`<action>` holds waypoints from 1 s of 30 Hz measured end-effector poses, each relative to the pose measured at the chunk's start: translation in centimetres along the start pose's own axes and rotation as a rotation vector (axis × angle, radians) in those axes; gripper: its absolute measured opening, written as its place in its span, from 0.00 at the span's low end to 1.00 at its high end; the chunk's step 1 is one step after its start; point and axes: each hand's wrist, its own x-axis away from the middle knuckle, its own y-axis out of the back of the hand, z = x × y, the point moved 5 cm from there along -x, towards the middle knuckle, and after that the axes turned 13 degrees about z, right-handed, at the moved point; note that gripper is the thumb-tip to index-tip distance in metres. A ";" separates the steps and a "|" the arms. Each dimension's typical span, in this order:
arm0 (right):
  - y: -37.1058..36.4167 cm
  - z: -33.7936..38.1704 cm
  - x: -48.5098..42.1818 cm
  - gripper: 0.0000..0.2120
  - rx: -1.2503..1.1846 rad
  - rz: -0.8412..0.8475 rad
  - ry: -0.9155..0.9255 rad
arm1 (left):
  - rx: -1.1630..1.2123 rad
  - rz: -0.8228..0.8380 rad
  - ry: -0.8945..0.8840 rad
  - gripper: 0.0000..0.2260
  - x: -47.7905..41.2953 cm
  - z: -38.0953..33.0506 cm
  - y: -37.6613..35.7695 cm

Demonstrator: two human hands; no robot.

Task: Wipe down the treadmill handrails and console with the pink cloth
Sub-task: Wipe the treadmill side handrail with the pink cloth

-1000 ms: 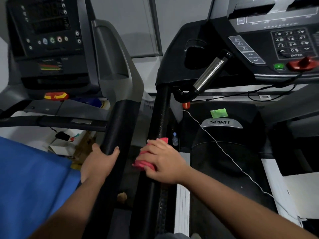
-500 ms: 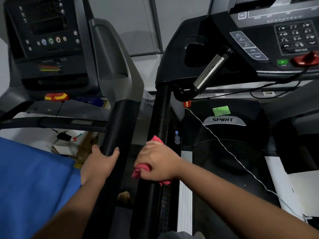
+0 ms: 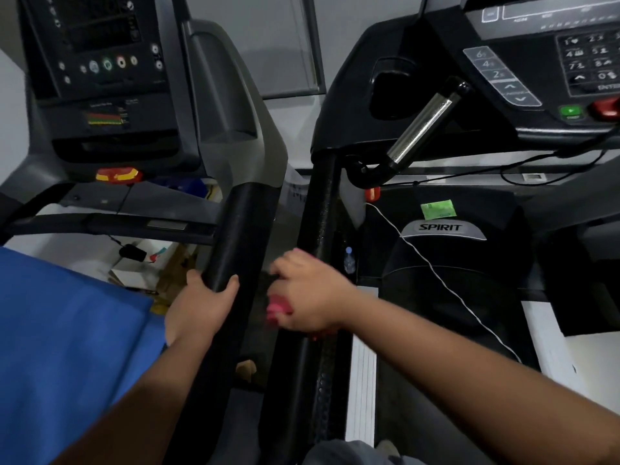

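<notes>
Head: I judge pink cloth [image 3: 280, 308] soft; right hand [image 3: 308, 293] bunches it on handrail [image 3: 318, 213], left hand [image 3: 201, 307] grips neighbouring rail [image 3: 241, 229].

- Left console [image 3: 100, 62] stands upper left, right console [image 3: 536, 62] upper right.
- Left grip [image 3: 201, 307] on left handrail [image 3: 241, 236]; right grip [image 3: 312, 293], holding cloth [image 3: 279, 307], on right handrail [image 3: 320, 213] just beside it.
- Motor cover [image 3: 469, 273] lies right of right handrail, below right console; cord [image 3: 436, 273] crosses it.

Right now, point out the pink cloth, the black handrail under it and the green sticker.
pink cloth [image 3: 277, 308]: head view, bunched lower end.
black handrail [image 3: 320, 209]: head view, bare stretch above the cloth.
green sticker [image 3: 437, 209]: head view, its middle.
</notes>
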 end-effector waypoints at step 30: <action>0.0 -1.6 -0.8 0.19 0.025 -0.062 0.045 | -0.010 -0.001 -0.018 0.23 -0.2 0.0 0.5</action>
